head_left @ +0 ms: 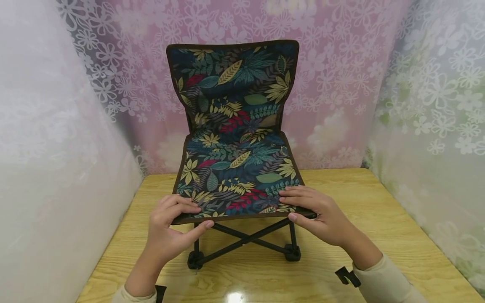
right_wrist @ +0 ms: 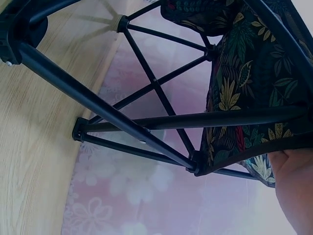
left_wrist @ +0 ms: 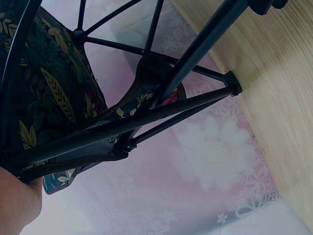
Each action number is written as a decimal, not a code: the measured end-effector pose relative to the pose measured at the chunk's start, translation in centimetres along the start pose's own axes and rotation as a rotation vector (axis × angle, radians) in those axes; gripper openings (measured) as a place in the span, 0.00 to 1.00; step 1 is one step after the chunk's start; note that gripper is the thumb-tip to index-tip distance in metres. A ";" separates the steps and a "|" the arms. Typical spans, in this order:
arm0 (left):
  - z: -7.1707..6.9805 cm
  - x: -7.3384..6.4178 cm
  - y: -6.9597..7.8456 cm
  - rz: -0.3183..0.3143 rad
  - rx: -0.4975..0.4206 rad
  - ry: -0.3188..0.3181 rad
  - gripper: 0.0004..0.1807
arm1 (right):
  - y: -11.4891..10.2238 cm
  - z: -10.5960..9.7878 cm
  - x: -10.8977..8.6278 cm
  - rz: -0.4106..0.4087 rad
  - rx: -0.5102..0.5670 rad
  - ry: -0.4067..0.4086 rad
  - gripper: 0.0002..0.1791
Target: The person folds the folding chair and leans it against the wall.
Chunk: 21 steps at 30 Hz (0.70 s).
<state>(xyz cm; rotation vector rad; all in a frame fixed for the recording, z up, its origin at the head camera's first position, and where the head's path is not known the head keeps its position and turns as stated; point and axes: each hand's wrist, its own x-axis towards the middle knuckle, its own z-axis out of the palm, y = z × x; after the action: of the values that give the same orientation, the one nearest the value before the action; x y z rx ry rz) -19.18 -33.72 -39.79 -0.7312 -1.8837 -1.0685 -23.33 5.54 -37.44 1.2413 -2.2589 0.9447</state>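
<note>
A folding chair (head_left: 235, 168) with a dark leaf-print seat and backrest stands unfolded, its front towards me. In the head view my left hand (head_left: 168, 225) rests on the front left corner of the seat, fingers on the fabric and thumb stretched along the front edge. My right hand (head_left: 316, 214) lies on the front right corner, fingers flat on top and thumb tip at the edge. Black crossed tubes (head_left: 244, 242) show below the seat. Both wrist views look under the chair, at its frame (left_wrist: 122, 125) and crossed legs (right_wrist: 155, 83); most of each hand is hidden there.
The chair stands on a wood-grain table (head_left: 341, 269). Behind it hangs a pink floral curtain (head_left: 333, 75). A pale sheet (head_left: 57, 168) closes the left side and a floral one (head_left: 435, 126) the right. Dark straps (head_left: 347, 277) sit at the sleeves.
</note>
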 end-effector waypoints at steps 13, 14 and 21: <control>0.0 0.0 -0.1 -0.005 -0.004 -0.013 0.17 | 0.4 0.2 -0.1 -0.022 0.013 0.020 0.28; -0.1 0.0 -0.1 -0.003 -0.005 -0.016 0.17 | 0.4 0.3 -0.2 -0.026 0.016 0.024 0.28; 0.0 0.0 -0.1 0.015 -0.006 -0.016 0.15 | 0.6 0.4 -0.2 -0.035 0.030 0.036 0.29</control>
<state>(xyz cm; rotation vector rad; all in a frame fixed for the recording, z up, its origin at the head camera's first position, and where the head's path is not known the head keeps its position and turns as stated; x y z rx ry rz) -19.29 -33.80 -39.78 -0.7580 -1.8870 -1.0619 -23.70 5.59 -38.11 1.2620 -2.1964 0.9830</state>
